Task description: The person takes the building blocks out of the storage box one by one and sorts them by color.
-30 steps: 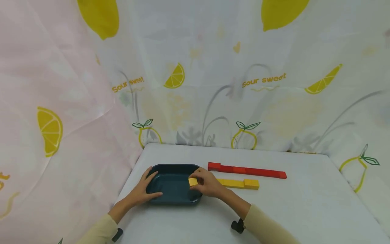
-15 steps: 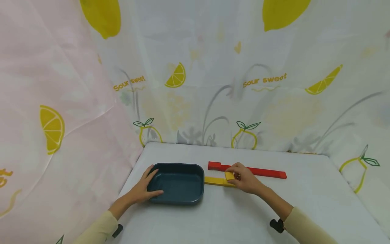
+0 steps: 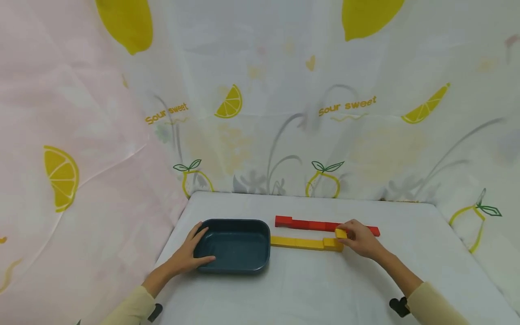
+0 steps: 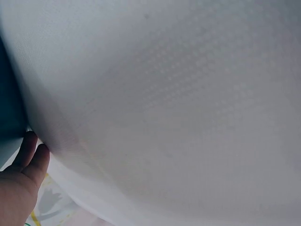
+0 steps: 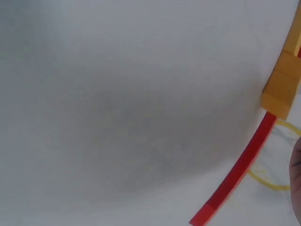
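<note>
My left hand (image 3: 184, 255) holds the left end of a dark blue-green rectangular tray (image 3: 233, 248), thumb and fingers spread over its rim. In the left wrist view, fingers (image 4: 35, 162) lie against the tray's outer side. Between thumb and fingers my right hand (image 3: 361, 239) pinches a yellow block (image 3: 341, 234), right at the end of a yellow block row (image 3: 298, 244). This row runs rightward from the tray and has a raised part at its right end. Only an edge of the right hand (image 5: 296, 179) shows in the right wrist view.
Behind the yellow row lies a longer red block row (image 3: 313, 225), with a raised red block (image 3: 283, 221) at its left end; my right hand partly covers it. All stand on a white-covered table (image 3: 300, 289). Lemon-print cloth (image 3: 264, 149) hangs behind and to the left.
My right hand has moved right, carrying the yellow block from over the tray's right side along the yellow row to its right end. The left hand stays on the tray.
</note>
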Tool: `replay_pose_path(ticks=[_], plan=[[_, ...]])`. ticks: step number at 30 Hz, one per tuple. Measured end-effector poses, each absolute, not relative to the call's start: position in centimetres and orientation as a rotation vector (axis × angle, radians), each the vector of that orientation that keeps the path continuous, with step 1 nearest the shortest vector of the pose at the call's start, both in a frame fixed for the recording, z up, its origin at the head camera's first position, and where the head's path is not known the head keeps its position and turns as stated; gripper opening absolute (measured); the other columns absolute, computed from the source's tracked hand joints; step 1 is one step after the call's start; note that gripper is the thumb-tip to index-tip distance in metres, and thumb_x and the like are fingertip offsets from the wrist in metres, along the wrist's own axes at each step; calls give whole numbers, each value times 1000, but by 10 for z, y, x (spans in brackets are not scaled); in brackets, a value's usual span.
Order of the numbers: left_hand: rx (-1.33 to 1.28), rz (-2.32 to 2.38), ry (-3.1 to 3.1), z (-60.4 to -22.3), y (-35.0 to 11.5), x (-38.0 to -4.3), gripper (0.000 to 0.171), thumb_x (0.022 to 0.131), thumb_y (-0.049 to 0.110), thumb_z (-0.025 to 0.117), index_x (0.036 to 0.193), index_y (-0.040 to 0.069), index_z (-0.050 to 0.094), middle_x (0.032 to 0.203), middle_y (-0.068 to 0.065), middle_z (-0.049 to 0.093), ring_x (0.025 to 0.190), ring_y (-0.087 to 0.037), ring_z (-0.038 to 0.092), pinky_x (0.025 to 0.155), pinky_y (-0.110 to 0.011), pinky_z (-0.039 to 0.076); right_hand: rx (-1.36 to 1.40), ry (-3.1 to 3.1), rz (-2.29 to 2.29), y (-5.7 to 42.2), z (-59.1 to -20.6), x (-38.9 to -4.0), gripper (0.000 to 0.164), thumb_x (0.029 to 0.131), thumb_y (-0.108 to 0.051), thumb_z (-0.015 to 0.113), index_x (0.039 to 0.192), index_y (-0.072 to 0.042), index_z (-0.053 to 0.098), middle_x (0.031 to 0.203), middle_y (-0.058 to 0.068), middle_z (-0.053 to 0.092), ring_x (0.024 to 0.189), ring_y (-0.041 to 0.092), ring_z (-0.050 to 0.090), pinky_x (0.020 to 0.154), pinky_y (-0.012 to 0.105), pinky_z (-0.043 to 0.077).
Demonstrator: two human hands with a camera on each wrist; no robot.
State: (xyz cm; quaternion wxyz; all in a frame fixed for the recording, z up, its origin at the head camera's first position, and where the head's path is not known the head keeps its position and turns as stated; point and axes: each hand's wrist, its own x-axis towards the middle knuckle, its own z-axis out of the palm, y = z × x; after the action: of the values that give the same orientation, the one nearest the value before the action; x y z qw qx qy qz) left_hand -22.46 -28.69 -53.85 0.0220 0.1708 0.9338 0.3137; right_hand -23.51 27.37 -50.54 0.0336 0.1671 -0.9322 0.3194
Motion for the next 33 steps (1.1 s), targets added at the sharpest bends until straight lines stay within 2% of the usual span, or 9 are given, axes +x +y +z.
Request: replay_pose_path(ticks=[7,14,22,33], plan=[[540,1002,2882,-537,-286,-226,101,81,52,76,158,13,24,165,-18,7,146,-45,23,105,-70,32,477,-2904,958,298,-515,-236,31,84,-12,78,113,-4,71,100,10,62,79,14,50,65,20,48],[552,1014,2885,-536,-286,-227,99,81,50,76,157,13,25,164,-19,7,147,-46,21,106,-71,31,398,-3029,1046,311,-532,-236,33,83,-15,79,114,-4,71,101,7,64,80,15,56,66,18,51],[552,1038,2883,-537,-287,-226,99,81,49,77,158,14,23,164,-20,8,146,-45,21,105,-71,31,485,-3041,1065,309,-545,-239,31,81,-15,80,110,-8,72,98,1,63,78,13,52,66,19,50],[565,1043,2873,-536,-287,-226,101,81,47,78,158,12,22,164,-21,8,146,-47,21,105,-72,31,437,-3076,1098,302,-546,-237,39,81,-15,81,116,-4,69,102,5,62,80,16,50,65,19,48]])
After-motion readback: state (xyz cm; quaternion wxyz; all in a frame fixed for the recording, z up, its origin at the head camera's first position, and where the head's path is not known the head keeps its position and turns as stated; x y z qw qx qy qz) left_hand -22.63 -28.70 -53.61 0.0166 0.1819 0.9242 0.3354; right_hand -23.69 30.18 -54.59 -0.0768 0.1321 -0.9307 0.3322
